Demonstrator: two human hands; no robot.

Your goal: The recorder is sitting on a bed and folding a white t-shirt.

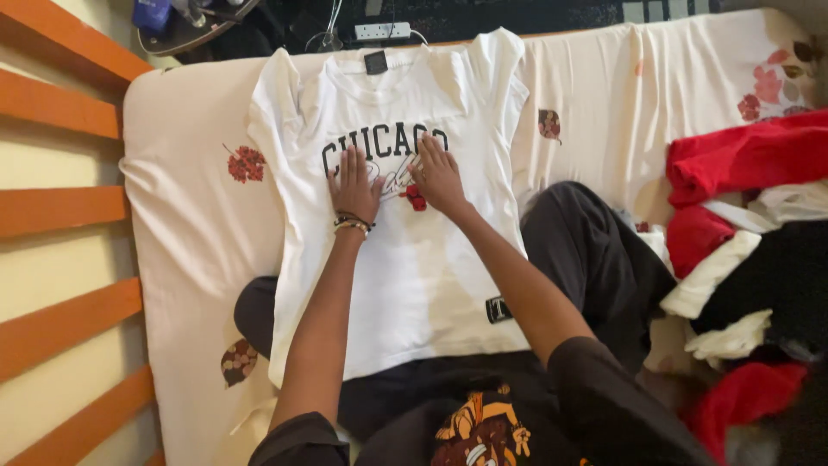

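Observation:
A white T-shirt [414, 276] with dark lettering and a small red print lies spread face up on a cream bedsheet [190, 224], collar away from me. My left hand [354, 185], with a beaded bracelet at the wrist, rests flat on the chest of the shirt, fingers together. My right hand [437, 177] lies flat beside it on the print, fingers slightly spread. Both palms press on the fabric and hold nothing. The shirt's sleeves are folded inward at both sides.
A heap of red, white and black clothes [742, 250] sits at the right. My dark-trousered legs [595, 259] lie under the shirt's lower edge. Orange wooden slats [60, 207] line the left. A power strip [382, 31] lies on the floor beyond the mattress.

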